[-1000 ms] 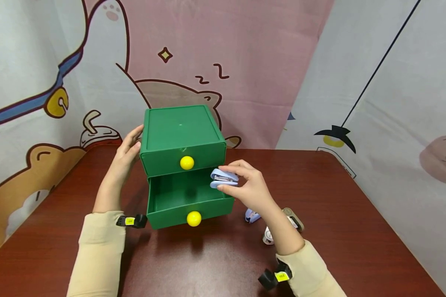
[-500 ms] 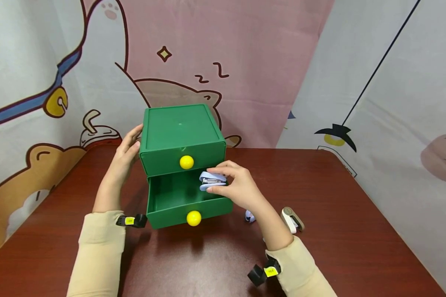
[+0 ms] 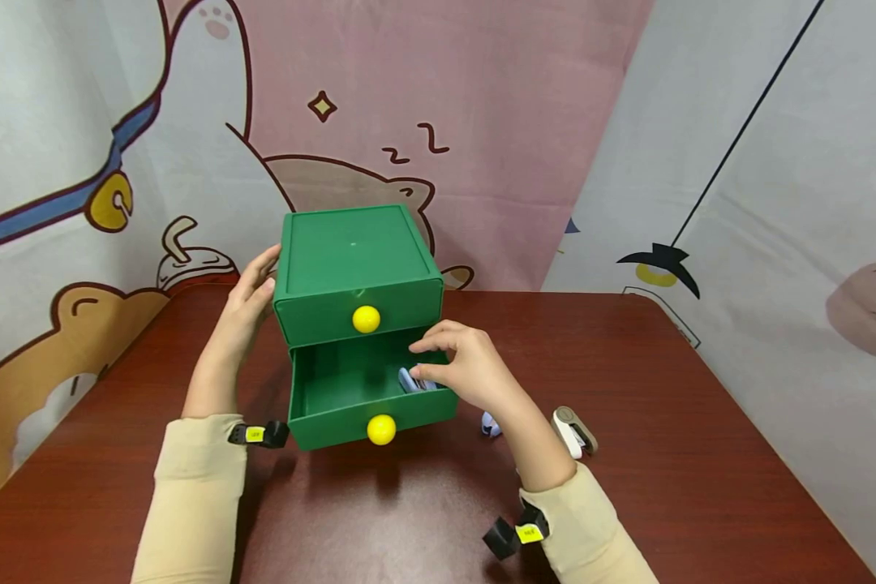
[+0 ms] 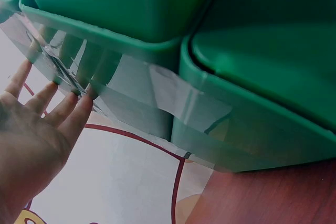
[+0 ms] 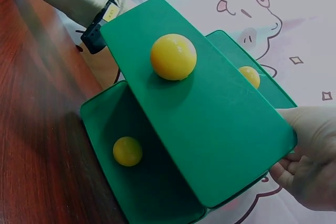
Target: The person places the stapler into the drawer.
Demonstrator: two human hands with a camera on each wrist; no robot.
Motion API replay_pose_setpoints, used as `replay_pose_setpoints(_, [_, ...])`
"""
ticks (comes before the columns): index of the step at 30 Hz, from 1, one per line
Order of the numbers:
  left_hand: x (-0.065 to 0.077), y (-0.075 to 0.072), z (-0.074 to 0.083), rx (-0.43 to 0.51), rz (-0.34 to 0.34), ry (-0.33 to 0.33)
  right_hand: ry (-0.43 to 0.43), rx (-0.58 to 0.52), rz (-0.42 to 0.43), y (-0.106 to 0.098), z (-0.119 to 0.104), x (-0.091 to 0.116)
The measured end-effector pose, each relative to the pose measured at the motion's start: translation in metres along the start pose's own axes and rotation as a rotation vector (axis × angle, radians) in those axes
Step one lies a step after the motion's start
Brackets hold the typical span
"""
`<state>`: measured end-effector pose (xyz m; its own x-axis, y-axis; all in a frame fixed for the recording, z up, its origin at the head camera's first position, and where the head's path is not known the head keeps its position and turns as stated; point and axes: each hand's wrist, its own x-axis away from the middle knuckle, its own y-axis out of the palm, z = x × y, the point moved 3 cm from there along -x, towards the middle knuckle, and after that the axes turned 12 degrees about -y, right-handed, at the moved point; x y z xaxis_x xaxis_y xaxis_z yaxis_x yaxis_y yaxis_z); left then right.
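Observation:
A green drawer cabinet point(image 3: 358, 251) with yellow round knobs stands on the table; its drawer point(image 3: 336, 381) below the top one is pulled out. Inside that drawer, at its right end, lies a light blue mini stapler point(image 3: 407, 381), partly hidden by the thumb. My right hand point(image 3: 463, 365) is over the drawer's right side, thumb and fingers parted and gripping nothing. My left hand point(image 3: 244, 296) rests on the cabinet's left side, and the left wrist view shows its fingers point(image 4: 65, 108) extended against the wall. In the right wrist view, the drawer front hides the stapler.
A light purple object point(image 3: 491, 425) lies right of the cabinet, partly behind my right forearm. Beyond it is a white and beige stapler point(image 3: 573, 432). A printed cloth point(image 3: 526, 146) hangs behind the brown table point(image 3: 672, 454). A lower drawer knob point(image 5: 127, 151) shows under the open drawer.
My right hand has moved left and into the drawer's space and let go of the light blue mini stapler, which now lies inside. The left hand has stayed in place.

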<state>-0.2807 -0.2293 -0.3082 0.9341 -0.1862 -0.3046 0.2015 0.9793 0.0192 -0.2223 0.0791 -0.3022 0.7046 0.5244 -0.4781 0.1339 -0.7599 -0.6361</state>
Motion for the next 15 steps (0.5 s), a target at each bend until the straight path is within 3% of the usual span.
replay_pose_setpoints(10, [0.0,0.001,0.001,0.02,0.003,0.001,-0.057,-0.184,0.043,-0.008,0.005,0.008])
replay_pose_setpoints(15, [-0.001,0.001,0.001,0.021,-0.003,0.001,-0.086,-0.221,0.057,-0.014,0.006,0.015])
